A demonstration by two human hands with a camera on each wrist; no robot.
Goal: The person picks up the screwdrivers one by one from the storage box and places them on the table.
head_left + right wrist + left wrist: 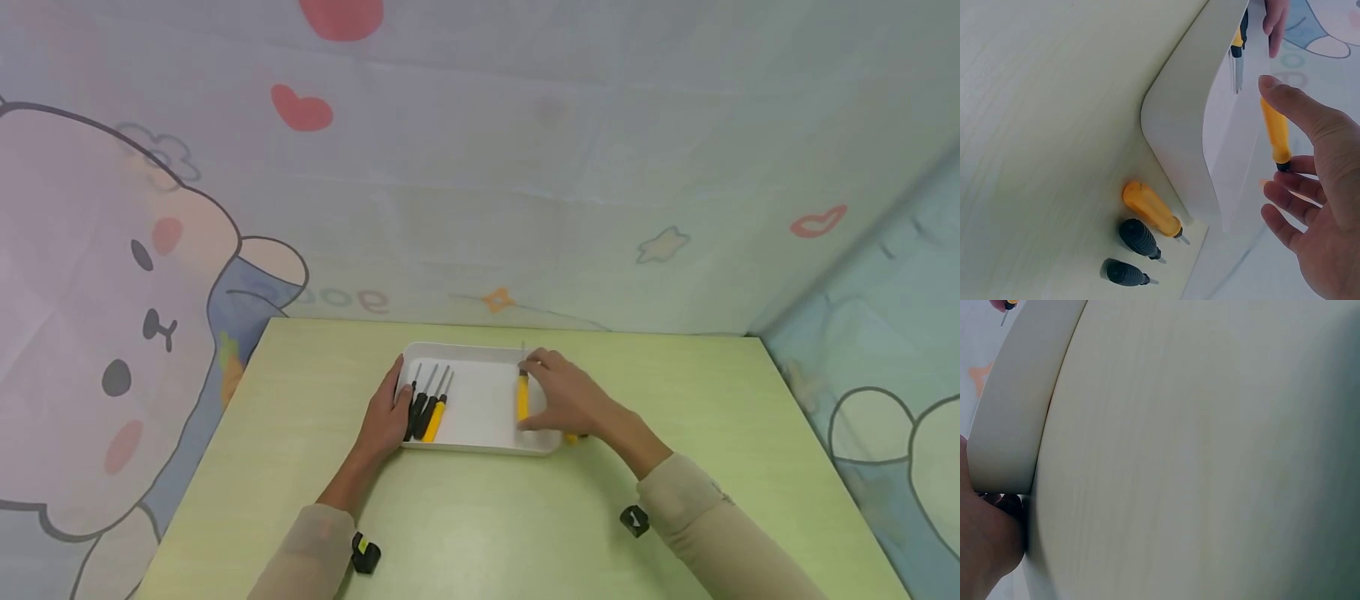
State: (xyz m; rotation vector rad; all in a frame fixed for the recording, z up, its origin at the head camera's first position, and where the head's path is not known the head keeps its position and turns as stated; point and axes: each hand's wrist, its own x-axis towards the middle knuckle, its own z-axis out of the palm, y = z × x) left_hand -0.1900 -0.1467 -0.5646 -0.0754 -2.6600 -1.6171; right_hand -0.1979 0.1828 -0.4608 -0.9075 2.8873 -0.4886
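Note:
A white tray (pixel 480 408) lies on the table. At its left end my left hand (pixel 385 421) grips the side wall, thumb over the rim. Above the tray's right part, my right hand (pixel 567 396) pinches a yellow-handled screwdriver (pixel 522 398) lengthwise, thumb at the handle's end and fingers by the black collar, its shaft pointing away from me. Inside the tray's left end, black-handled screwdrivers (pixel 425 418) lie side by side with a yellow-handled screwdriver (pixel 435 422); the left thumb partly hides them. In the left wrist view, the left hand (pixel 988 544) touches the tray's end.
Just outside the tray's right end, a yellow screwdriver (pixel 1150 209) and two black screwdrivers (pixel 1138 237) lie on the table (pixel 1041 156). The right hand mostly hides them in the head view. A printed cloth (pixel 480 167) hangs behind the table.

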